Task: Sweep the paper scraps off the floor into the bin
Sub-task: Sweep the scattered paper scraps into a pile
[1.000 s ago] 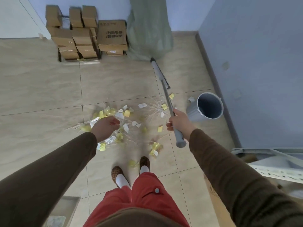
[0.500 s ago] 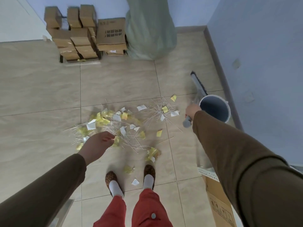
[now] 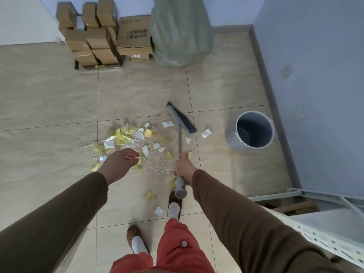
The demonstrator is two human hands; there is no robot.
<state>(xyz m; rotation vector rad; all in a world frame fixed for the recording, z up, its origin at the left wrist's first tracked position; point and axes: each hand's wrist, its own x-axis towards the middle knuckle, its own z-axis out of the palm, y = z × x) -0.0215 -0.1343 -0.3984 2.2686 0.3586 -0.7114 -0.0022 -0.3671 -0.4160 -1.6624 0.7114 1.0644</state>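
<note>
While the left hand [image 3: 120, 163] hangs loose and empty mid-frame over the paper scraps [image 3: 136, 142], the right hand [image 3: 184, 167] grips the broom [image 3: 180, 133] handle; the bin [image 3: 254, 130] sits center-right by the wall.

Printed characters on the large cardboard box [image 3: 134, 34] by the wall; too blurred to read.

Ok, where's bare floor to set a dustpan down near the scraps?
Bare tile lies between the scraps and the boxes, and left of the pile. There's also a strip between the broom head and the bin, with one white scrap. Around the feet it's crowded with strays.
</note>
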